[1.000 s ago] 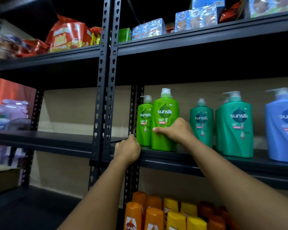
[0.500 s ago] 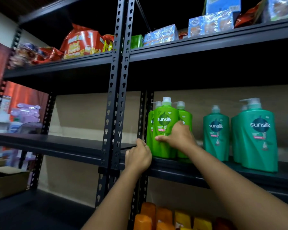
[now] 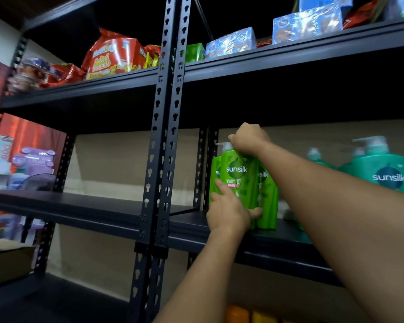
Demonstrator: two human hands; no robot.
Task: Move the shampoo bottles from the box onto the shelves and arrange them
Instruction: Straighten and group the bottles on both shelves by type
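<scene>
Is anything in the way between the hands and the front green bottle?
No. Nothing sits between them. The left hand already touches the front green bottle low down, fingers spread against it. The right hand is curled over its pump top. Two more green bottles stand close behind it on the shelf.

Both bare forearms reach up and forward from the lower edge of the view. The left hand is raised, back toward the camera, its fingers spread and fairly straight with the index pointing upward and the thumb stretched to the right. The right hand sits higher, wrist bent downward, its fingers curled into a grip from above.
</scene>
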